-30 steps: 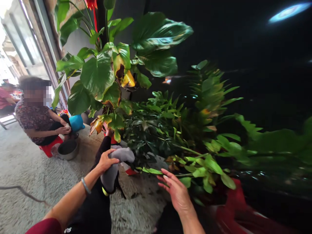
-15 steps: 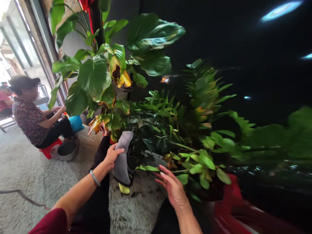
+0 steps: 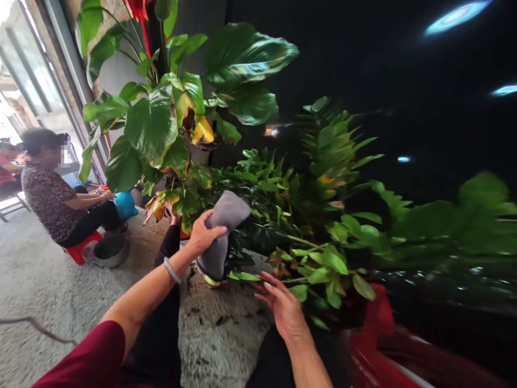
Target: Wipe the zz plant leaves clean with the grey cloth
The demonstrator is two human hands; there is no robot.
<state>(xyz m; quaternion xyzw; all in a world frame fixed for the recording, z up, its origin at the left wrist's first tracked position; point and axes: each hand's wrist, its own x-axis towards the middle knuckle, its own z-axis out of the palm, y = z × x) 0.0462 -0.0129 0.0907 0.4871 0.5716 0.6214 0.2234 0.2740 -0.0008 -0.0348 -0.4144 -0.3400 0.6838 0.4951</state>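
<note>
My left hand (image 3: 205, 236) is closed around a grey cloth (image 3: 229, 209), which sticks up past my thumb and hangs below the fingers. Under the cloth's lower end, a yellow-green object (image 3: 214, 281) shows in part on the concrete; its kind is unclear. My right hand (image 3: 285, 308) is held with fingers stretched out and slightly apart. Its fingertips are beside a narrow green leaf (image 3: 244, 276) of a low plant (image 3: 323, 264); I cannot tell whether they touch. Nothing shows between those fingers.
A tall plant with broad, partly yellowed leaves (image 3: 151, 126) stands at left, with more foliage (image 3: 266, 180) behind. A red plastic object (image 3: 377, 318) lies at right. Further left, a person (image 3: 60, 194) sits on a red stool (image 3: 83, 248) near a grey basin (image 3: 110, 250).
My left hand has moved up and right with the cloth, whose top now leans to the right. My right hand stays nearly in place, fingers still extended.
</note>
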